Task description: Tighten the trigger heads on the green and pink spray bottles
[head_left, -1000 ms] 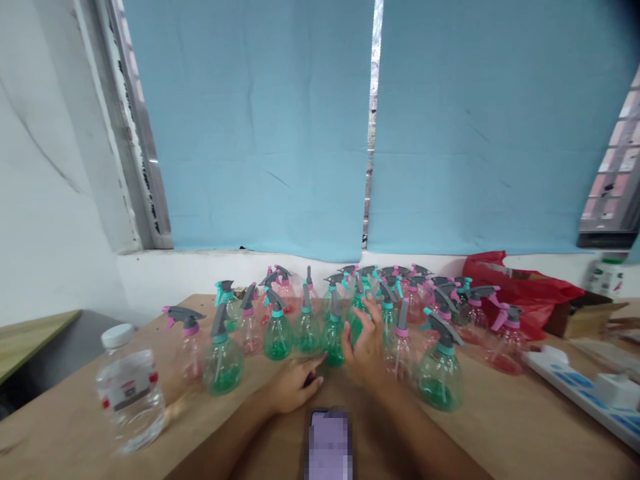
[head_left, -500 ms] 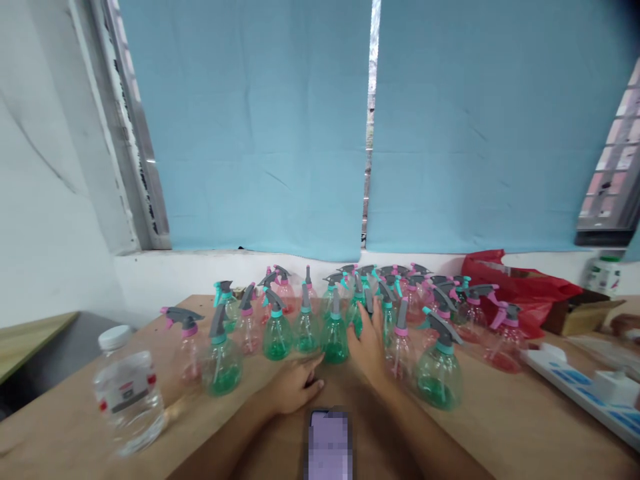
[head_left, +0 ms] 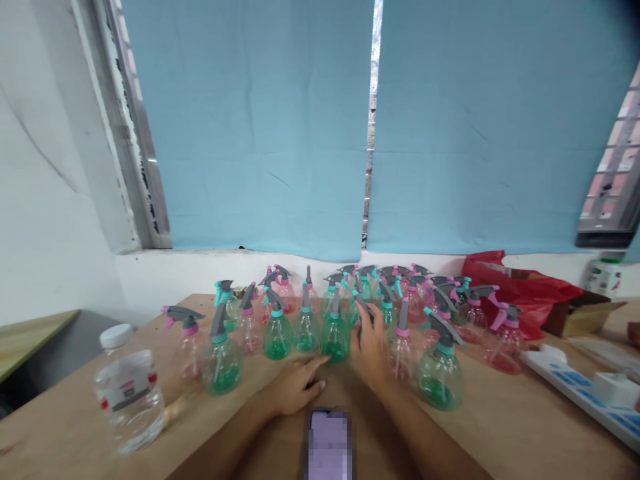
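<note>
Spray bottles with grey heads and pink or turquoise collars stand upright in a loose group on the table. My left hand lies on the table in front of them, open, index finger stretched out and thumb apart. Its fingertip is by the base of a green spray bottle. Just right of that bottle, my right hand is closed around a turquoise-collared spray bottle, which the fingers partly hide. A pink spray bottle and a larger green spray bottle stand right of this hand.
A capped water bottle stands at the left. Near the front edge lies a phone, its screen blurred. At the right are a power strip, a red plastic bag and a cardboard box. Blue curtains hang behind.
My right hand's fingers have curled in from a stretched reach and drawn slightly back, closing around the bottle. My left index finger has shifted slightly right.
</note>
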